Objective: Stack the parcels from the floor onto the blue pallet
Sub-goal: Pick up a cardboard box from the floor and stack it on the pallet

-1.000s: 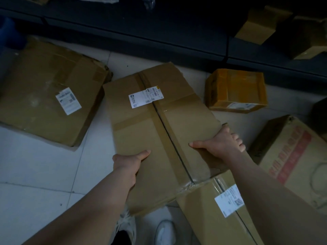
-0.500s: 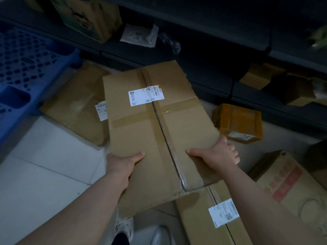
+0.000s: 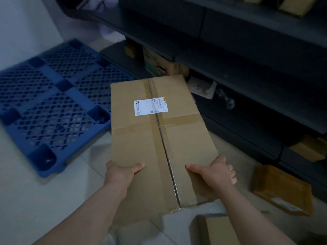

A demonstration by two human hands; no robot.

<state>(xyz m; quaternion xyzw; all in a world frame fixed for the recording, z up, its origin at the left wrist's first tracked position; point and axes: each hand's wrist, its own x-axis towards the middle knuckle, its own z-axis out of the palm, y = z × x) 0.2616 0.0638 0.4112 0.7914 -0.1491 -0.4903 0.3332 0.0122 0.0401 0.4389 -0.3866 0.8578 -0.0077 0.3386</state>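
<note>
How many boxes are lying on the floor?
2: a small box on the right, and a cut-off box at the bottom edge. More may hide behind the big box being carried.

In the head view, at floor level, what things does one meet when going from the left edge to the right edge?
blue pallet → large taped box, its near end gripped by the left hand and the right hand → small brown parcel on the floor
</note>
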